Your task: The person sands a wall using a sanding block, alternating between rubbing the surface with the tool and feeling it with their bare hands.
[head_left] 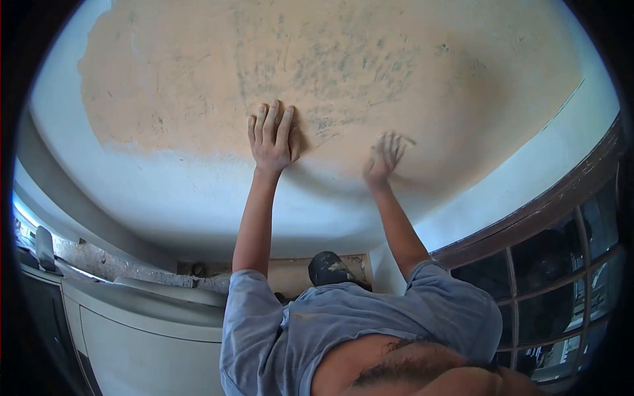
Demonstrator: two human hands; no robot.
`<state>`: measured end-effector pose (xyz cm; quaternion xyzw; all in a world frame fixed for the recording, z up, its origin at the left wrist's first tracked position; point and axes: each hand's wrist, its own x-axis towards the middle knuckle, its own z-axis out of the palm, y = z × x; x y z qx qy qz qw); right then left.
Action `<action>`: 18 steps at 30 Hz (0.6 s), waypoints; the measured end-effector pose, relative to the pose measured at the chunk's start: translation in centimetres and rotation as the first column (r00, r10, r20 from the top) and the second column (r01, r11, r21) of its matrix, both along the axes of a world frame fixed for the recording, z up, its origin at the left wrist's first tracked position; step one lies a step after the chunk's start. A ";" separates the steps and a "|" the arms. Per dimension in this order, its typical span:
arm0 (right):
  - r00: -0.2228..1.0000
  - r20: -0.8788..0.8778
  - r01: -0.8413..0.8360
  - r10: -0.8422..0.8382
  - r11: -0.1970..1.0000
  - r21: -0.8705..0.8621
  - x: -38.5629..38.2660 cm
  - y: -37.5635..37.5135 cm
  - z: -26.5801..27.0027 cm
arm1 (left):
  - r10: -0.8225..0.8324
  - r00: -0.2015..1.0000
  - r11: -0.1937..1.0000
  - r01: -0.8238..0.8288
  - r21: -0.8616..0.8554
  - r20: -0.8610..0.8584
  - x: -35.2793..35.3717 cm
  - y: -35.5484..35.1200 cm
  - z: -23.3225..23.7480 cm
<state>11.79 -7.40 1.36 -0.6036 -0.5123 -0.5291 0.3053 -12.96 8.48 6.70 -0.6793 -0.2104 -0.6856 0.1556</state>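
My left hand lies with fingers spread against a tan patch of the wall, below dark smudges and scratches. To the right, my right hand is near the patch's lower part, its fingers bent and slightly blurred. A thin, brownish edge shows beside those fingertips; what it belongs to is too unclear to name. Whether this hand touches the wall cannot be told. White wall surface borders the tan patch below and at the sides.
A dark, pale-stained rounded object shows beyond my blue shirt. At the lower left is a light-coloured panelled surface. A brown-framed window with several panes stands at the right.
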 end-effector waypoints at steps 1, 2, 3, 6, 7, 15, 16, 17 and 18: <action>1.000 -0.008 -0.004 0.004 1.000 0.008 0.2 0.1 1.3 | 0.014 1.000 1.000 -0.014 -0.011 0.018 0.2 0.1 -0.1; 0.997 0.072 0.004 0.001 0.997 -0.073 1.3 -0.2 4.3 | 0.004 1.000 1.000 -0.004 -0.006 0.004 -0.1 0.3 0.0; 0.989 0.145 0.029 -0.005 0.986 -0.162 2.6 -1.1 7.9 | -0.005 1.000 1.000 0.005 0.002 -0.012 -0.3 0.2 0.0; 0.995 0.076 0.040 -0.061 0.967 0.252 5.1 -0.6 28.4 | -0.033 0.999 0.999 0.034 0.037 -0.031 -0.2 0.3 -0.2; 0.995 -0.058 0.097 -0.085 0.958 0.270 6.2 -0.9 34.7 | -0.019 0.999 0.999 0.020 0.033 -0.027 -0.2 0.2 -0.2; 0.994 -0.109 0.047 -0.031 0.989 0.140 3.6 -2.3 2.3 | 0.000 1.000 0.999 0.000 0.039 -0.015 -0.2 0.3 -0.3; 0.994 -0.105 0.032 -0.017 0.989 0.144 3.7 -2.1 3.0 | 0.015 1.000 0.999 -0.014 0.043 -0.011 -0.3 0.5 -0.5; 0.998 -0.038 -0.045 0.050 0.992 0.120 4.5 -2.2 4.4 | 0.017 1.000 0.998 -0.016 0.056 -0.006 -0.2 0.8 -0.4; 0.995 0.015 -0.104 0.103 0.991 0.085 5.0 -3.3 5.7 | 0.004 1.000 0.998 -0.003 0.061 -0.015 -0.2 0.7 -0.5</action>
